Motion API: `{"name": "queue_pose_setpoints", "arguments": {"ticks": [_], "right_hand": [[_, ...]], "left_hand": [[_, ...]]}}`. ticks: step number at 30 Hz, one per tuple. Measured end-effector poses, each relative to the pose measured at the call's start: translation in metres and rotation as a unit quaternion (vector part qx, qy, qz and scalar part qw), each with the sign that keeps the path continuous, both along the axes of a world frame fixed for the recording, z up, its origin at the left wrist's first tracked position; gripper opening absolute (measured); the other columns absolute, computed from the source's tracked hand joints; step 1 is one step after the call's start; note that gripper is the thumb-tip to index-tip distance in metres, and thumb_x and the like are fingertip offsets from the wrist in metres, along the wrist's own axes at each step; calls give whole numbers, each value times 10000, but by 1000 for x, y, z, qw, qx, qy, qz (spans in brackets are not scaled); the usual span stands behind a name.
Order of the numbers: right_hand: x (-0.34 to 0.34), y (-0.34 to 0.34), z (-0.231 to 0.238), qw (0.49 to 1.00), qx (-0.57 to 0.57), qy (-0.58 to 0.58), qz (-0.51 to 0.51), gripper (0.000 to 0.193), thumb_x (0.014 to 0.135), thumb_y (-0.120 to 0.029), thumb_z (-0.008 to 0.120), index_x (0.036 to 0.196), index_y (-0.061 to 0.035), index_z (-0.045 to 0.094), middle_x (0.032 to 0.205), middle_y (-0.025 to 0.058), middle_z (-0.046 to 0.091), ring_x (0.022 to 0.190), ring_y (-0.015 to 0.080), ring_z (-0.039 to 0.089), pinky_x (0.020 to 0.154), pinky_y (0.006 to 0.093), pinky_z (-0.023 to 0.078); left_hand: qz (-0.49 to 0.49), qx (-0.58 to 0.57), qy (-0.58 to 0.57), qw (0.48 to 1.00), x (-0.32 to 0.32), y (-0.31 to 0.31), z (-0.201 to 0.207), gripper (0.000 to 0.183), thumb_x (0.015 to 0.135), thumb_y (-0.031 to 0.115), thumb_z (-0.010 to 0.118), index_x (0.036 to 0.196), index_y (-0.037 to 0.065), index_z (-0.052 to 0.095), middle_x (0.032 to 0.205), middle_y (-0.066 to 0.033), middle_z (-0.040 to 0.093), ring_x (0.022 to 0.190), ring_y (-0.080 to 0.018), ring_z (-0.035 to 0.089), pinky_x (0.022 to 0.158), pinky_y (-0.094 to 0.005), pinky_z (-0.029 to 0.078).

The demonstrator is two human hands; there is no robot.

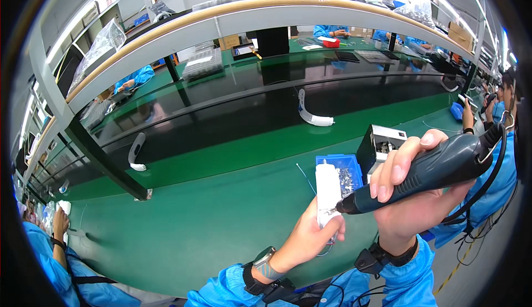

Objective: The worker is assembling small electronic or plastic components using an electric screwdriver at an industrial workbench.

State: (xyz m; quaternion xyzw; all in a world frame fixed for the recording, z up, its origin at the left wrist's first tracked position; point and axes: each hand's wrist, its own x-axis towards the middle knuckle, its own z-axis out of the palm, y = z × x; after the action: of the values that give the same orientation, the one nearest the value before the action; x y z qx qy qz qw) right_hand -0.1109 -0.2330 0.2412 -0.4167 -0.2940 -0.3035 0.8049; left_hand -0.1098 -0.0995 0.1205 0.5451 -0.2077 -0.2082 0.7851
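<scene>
My left hand (305,235) is closed around the lower end of a long white plastic part (328,185), held upright over the bench. A dark electric screwdriver (438,166) lies in my right hand (407,218), its fingers wrapped round the body. The driver's tip points left and meets the white part just above my left thumb; the exact contact point is too small to make out. Right behind the part stands a blue bin (359,166) of small metal screws. Beside it is a black box with a metal top (382,135), partly behind my right hand.
A green bench (183,224) spreads before me. Beyond it, a dark conveyor belt (221,119) carries curved white-and-grey parts (317,117). A grey post (105,157) supports the overhead shelf (244,16). The driver's black cable (487,188) hangs at right. Co-workers in blue sit on both sides.
</scene>
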Motion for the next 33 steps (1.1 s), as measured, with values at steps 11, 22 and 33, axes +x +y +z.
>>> {"name": "queue_pose_setpoints", "arguments": {"ticks": [11,22,33], "right_hand": [[6,5,-9,994,97,22,50,831,875,-817,311,1102,-34,471,700,215,568,448,266,530,443,384,510],[6,14,-9,997,68,23,22,832,891,-801,279,1071,-14,482,639,205,549,431,260,505,422,379,490],[21,22,-2,991,-98,-8,94,750,928,-742,323,1062,-19,471,620,183,552,417,224,508,387,330,455]], "left_hand": [[8,-28,20,999,5,3,-9,333,966,12,498,1288,4,415,849,-84,600,740,-159,618,681,-301,525],[10,-17,20,1000,4,4,-4,362,954,-9,501,1301,11,404,840,-74,591,733,-142,607,667,-289,515],[10,-7,15,1000,5,5,-12,421,952,79,549,1333,10,382,820,-32,596,697,-113,615,589,-251,481]]}}
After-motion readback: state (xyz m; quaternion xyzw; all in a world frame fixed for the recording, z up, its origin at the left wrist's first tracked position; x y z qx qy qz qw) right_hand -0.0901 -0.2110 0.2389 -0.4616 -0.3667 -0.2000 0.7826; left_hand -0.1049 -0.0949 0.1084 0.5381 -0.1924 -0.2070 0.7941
